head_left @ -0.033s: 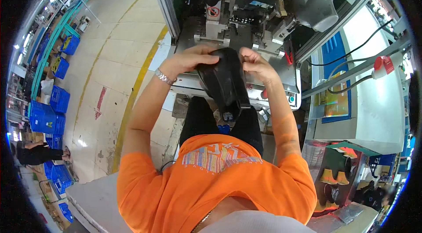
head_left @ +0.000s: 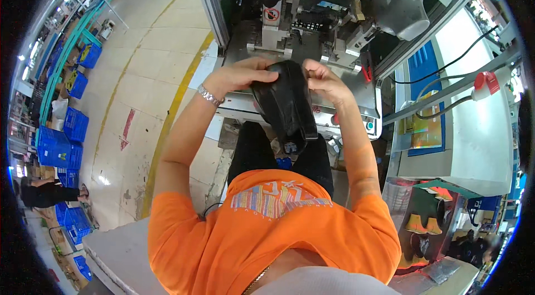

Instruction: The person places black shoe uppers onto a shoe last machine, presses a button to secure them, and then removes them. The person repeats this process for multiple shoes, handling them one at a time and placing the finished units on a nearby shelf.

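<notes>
A black leather shoe upper [head_left: 284,100] hangs between my hands, its narrower end up and its lower end above my lap. Against its upper left side my left hand [head_left: 248,74] is closed, thumb on the leather and fingers mostly hidden behind. At the upper right edge my right hand [head_left: 327,82] is closed in a pinch, fingers curled at the rim. Just beyond the hands stands a machine with a metal bed [head_left: 239,50], metal clamps [head_left: 274,36] and a grey rounded part [head_left: 409,13].
Along the machine's front are a green button [head_left: 369,125] and a red knob [head_left: 335,119]. A white cabinet [head_left: 479,128] and a rack with tan boots [head_left: 424,223] stand at right. Blue crates [head_left: 54,147] line the left, where another person [head_left: 50,193] stands.
The lower end of the shoe upper has shifted very slightly up and right. Both hands stay in place.
</notes>
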{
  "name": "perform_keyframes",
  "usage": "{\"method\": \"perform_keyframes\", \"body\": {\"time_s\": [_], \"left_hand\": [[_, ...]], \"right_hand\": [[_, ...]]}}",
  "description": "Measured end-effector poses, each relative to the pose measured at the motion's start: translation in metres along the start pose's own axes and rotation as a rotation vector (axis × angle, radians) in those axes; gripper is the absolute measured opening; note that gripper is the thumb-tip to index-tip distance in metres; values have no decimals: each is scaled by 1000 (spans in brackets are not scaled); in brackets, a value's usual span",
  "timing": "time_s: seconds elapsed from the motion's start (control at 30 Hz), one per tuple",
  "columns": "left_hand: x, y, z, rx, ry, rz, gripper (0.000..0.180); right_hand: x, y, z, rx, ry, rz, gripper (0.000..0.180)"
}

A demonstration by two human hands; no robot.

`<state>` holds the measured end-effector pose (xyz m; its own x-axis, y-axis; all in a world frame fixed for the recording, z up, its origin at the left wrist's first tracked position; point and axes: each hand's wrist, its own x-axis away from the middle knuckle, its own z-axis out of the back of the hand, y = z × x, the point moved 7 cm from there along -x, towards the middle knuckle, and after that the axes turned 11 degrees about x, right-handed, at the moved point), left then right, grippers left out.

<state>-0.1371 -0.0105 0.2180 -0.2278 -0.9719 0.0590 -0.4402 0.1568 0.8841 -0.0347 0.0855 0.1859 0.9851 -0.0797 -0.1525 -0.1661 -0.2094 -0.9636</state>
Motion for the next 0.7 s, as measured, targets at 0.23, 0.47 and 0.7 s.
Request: {"method": "perform_keyframes", "body": {"time_s": [0.23, 0.47, 0.7], "left_hand": [[-1, -1, 5, -135, -20, 162, 50], [4, 2, -20, -340, -100, 191, 41], [15, -1, -6, 100, 107, 8, 32]], "right_hand": [[0, 5, 0, 112, -51, -12, 23], [5, -2, -20, 237, -70, -95, 19], [-11, 9, -27, 72, -94, -12, 21]]}}
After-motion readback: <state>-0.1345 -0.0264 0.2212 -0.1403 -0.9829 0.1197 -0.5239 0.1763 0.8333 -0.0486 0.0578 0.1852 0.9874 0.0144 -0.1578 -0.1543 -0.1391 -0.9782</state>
